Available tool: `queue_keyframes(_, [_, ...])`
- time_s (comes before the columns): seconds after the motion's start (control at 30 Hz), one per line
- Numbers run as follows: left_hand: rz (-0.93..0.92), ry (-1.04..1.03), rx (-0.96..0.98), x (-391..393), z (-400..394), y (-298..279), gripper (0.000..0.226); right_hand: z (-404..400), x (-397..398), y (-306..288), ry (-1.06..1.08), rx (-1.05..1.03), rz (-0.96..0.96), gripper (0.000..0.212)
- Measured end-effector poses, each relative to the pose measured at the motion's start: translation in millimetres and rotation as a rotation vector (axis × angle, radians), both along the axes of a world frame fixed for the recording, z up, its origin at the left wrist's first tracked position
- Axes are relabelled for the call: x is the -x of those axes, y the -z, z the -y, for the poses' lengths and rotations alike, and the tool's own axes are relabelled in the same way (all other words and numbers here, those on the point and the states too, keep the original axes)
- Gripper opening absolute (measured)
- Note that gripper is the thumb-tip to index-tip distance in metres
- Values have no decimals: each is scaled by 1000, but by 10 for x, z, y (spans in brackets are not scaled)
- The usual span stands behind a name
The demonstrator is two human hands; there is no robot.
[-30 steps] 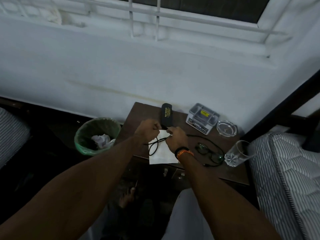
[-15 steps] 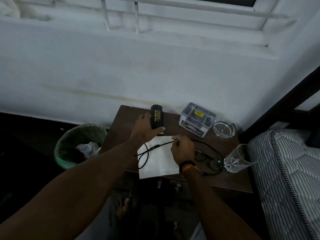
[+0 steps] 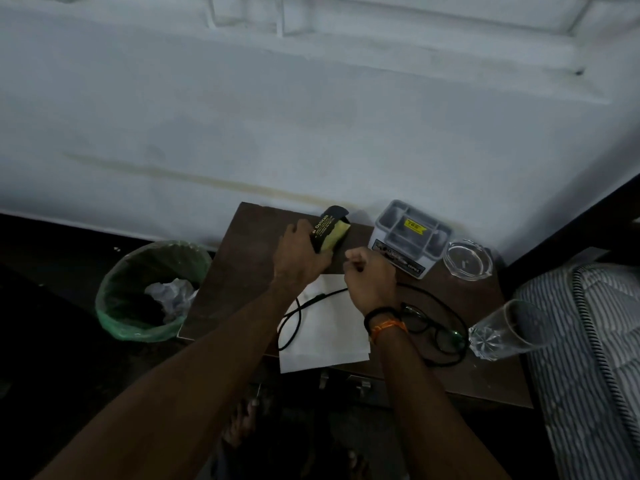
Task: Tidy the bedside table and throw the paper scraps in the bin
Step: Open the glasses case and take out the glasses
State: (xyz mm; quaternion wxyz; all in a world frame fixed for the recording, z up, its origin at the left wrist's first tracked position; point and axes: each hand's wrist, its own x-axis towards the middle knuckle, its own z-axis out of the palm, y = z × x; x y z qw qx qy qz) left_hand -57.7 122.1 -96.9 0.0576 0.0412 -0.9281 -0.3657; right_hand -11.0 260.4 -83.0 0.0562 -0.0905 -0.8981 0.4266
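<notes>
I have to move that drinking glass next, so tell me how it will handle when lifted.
The glass looks clear with a cut pattern, so probably breakable and somewhat slick. It stands close to the table's right edge beside the bed, so a sideways nudge might tip it off. It seems empty, likely light.

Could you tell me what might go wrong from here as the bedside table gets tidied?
1. The drinking glass lies tipped at the right edge of the bedside table; a nudge could roll it off.
2. The black cord loops around the eyeglasses and runs under the right hand; pulling it might drag them.
3. The left hand holds the open spectacle case; the white paper overhangs the front edge and could slip off.
</notes>
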Motion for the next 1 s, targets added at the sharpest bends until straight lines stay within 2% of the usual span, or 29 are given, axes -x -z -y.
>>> queue_keyframes(0.13, [68,11,-223,23,120,1,44,89,53,16,-31,19,65,26])
queue_keyframes(0.27, [133,67,-307,113,245,94,24,107,73,32,-48,-25,83,29])
queue_keyframes(0.4, [140,98,-353,167,322,139,26,88,120,26,-18,-20,59,36])
queue_keyframes(0.53, [149,36,-475,184,330,180,20,103,143,50,-11,22,69,52])
queue_keyframes(0.67, [220,-38,-712,226,314,212,22,109,166,94,-38,71,133,57])
queue_keyframes(0.83, [232,-88,-903,75,350,146,19,143,173,140,13,129,138,41])
queue_keyframes(1.0, [236,-120,-1019,-184,453,-111,24,187,146,86,190,481,118,5])
